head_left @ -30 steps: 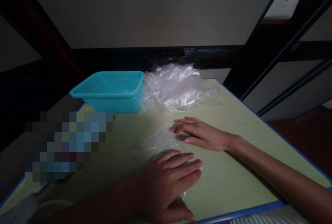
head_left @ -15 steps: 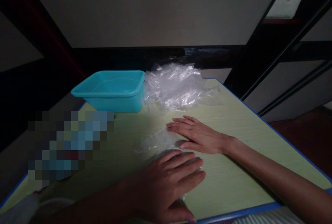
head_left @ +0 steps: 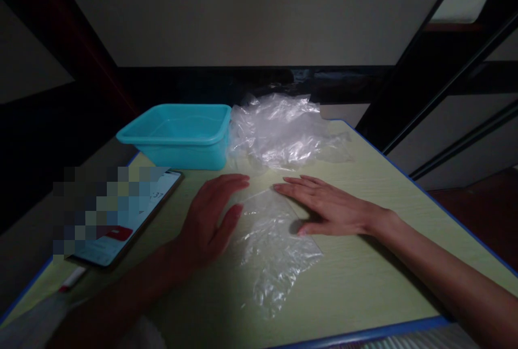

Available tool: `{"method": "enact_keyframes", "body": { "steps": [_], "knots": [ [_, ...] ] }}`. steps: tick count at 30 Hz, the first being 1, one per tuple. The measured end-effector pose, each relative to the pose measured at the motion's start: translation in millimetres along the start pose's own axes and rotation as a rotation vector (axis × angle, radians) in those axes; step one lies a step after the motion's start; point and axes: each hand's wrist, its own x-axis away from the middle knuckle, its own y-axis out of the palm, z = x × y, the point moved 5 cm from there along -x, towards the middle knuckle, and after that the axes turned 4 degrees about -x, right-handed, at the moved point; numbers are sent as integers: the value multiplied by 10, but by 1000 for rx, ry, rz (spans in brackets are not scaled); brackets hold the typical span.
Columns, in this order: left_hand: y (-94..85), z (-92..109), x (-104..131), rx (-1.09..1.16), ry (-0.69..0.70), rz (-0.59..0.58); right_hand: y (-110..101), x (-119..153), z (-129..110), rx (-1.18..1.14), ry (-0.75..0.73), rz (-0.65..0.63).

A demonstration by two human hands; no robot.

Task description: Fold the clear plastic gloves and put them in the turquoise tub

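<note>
A clear plastic bag (head_left: 275, 257) lies spread and wrinkled on the pale yellow-green table (head_left: 364, 279). At its left upper side is my left hand (head_left: 208, 219), slightly blurred, with thumb and fingers apart and nothing held. My right hand (head_left: 329, 206) rests at the bag's upper right edge, fingers stretched out and thumb apart, also holding nothing. Behind both hands sits a crumpled pile of clear plastic bags (head_left: 279, 133), which reaches the side of a turquoise basin (head_left: 184, 155).
A phone (head_left: 137, 219), partly pixelated, lies on the table's left side, and a white and red pen-like object (head_left: 73, 279) is below it. Blue edging (head_left: 364, 334) borders the table. A wall panel (head_left: 251, 14) stands behind.
My left hand has moved from over the bag up and to the left, uncovering the bag. My right hand has barely moved. The view has shifted slightly, and more of the phone shows.
</note>
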Motion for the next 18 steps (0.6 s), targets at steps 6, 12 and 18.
{"method": "enact_keyframes", "body": {
  "steps": [6,12,18],
  "knots": [
    [92,-80,-20,-84,-58,-41,-53,112,115,113,74,-1],
    [191,-137,-23,-36,-146,-123,-82,180,149,172,91,25],
    [298,-276,11,149,-470,-268,-216,233,0,224,-4,78]
  ]
}}
